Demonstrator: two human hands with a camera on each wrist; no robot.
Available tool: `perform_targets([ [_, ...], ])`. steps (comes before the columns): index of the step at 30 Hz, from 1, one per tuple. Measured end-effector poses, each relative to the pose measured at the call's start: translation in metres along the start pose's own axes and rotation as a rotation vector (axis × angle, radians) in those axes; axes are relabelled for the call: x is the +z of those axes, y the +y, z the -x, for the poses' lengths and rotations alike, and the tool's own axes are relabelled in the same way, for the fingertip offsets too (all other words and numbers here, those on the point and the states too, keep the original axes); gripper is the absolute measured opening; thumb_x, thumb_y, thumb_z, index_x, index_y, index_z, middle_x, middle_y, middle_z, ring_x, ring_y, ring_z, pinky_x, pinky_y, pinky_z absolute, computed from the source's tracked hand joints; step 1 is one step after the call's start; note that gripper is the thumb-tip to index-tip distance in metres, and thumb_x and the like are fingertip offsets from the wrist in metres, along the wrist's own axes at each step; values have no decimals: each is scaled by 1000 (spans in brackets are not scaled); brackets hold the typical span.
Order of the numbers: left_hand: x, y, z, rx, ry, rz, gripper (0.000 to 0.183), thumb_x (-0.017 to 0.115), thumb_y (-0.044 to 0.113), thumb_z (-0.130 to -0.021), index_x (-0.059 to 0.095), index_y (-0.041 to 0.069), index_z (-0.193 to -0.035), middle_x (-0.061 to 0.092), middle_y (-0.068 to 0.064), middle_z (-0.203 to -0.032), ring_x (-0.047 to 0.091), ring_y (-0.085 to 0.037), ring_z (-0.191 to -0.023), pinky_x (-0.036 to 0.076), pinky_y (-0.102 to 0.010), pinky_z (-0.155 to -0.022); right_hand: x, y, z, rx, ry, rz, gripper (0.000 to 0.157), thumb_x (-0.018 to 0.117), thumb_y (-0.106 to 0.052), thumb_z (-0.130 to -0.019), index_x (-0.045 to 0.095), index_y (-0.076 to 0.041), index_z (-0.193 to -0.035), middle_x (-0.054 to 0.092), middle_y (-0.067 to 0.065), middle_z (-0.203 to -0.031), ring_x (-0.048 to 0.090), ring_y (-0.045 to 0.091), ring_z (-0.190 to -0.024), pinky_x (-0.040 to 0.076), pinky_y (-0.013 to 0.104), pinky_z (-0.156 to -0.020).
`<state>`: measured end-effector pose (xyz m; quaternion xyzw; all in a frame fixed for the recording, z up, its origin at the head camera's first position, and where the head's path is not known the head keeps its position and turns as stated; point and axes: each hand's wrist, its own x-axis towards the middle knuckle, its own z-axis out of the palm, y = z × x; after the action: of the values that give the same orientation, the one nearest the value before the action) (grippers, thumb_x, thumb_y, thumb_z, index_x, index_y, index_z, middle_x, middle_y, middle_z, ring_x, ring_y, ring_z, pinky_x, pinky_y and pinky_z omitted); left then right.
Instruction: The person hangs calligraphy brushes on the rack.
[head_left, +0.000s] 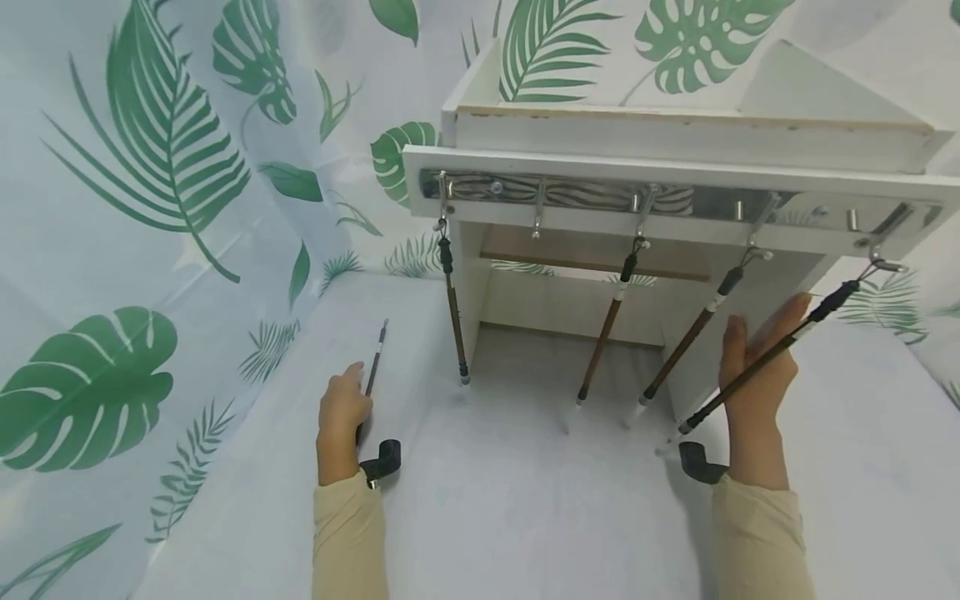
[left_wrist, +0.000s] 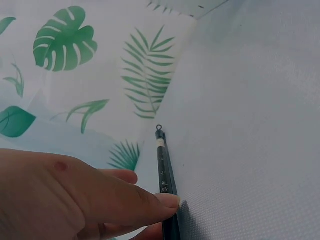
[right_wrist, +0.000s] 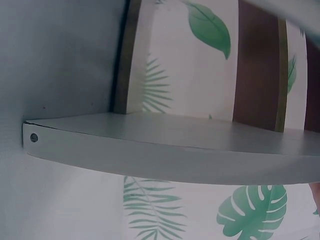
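Note:
My left hand [head_left: 345,408] pinches a slim dark brush [left_wrist: 165,172], thumb lying across its handle in the left wrist view. A small wire-like loop tops the brush, pointing away from me; its lower end is hidden by the hand. My right hand [head_left: 761,375] holds the side panel of a white shelf unit [head_left: 750,308], thumb on the inner side and fingers on the outer. In the right wrist view the panel [right_wrist: 175,160] fills the middle, a bit of finger [right_wrist: 316,192] at the right edge. The rightmost hanging brush [head_left: 780,350] crosses in front of that hand.
A mirrored hook rail [head_left: 585,196] runs along the unit's front. Other brown-handled brushes [head_left: 453,308] hang from it by loops, tips down. A hook [head_left: 538,212] stands between the two leftmost brushes. Leaf-patterned cloth [head_left: 247,208] surrounds the white table [head_left: 510,517].

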<state>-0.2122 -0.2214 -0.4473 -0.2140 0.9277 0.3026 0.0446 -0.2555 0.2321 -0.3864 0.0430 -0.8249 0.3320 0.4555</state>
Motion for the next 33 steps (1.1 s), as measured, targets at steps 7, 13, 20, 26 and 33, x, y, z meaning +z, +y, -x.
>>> perform_targets([
  [7, 1, 3, -2, 25, -27, -19, 57, 48, -1, -83, 35, 4, -138, 53, -23, -122, 53, -36, -106, 49, -49, -86, -2, 0, 2, 5, -1, -8, 59, 40, -28, -96, 6, -45, -141, 49, 37, -121, 51, 53, -106, 38, 66, -91],
  [13, 2, 2, -2, 29, -4, 20, 56, 49, -3, -83, 37, 4, -138, 57, -23, -118, 55, -35, -106, 50, -48, -84, 0, 1, 2, 5, 6, -31, 59, 41, -28, -96, 9, -44, -142, 50, 36, -120, 52, 53, -104, 39, 66, -89],
  [20, 2, 2, -2, 49, 12, 49, 59, 50, -3, -81, 37, 5, -138, 60, -21, -112, 57, -33, -98, 51, -47, -81, -2, 2, 1, -5, 8, -22, 59, 41, -27, -96, 7, -50, -139, 50, 36, -121, 52, 52, -105, 38, 65, -91],
  [26, 1, 3, -2, 41, -19, 61, 60, 51, -1, -82, 35, 7, -139, 59, -19, -114, 56, -31, -99, 50, -47, -82, 0, 3, 1, -11, 7, -32, 59, 42, -27, -96, 8, -50, -139, 49, 34, -123, 52, 52, -106, 38, 66, -90],
  [33, -2, 6, -4, 29, -21, 213, 63, 51, 3, -83, 31, 14, -142, 56, -18, -122, 57, -32, -104, 51, -45, -81, 0, 3, -1, -18, 15, -28, 60, 43, -28, -95, 9, -48, -140, 50, 36, -119, 52, 53, -104, 39, 66, -90],
])
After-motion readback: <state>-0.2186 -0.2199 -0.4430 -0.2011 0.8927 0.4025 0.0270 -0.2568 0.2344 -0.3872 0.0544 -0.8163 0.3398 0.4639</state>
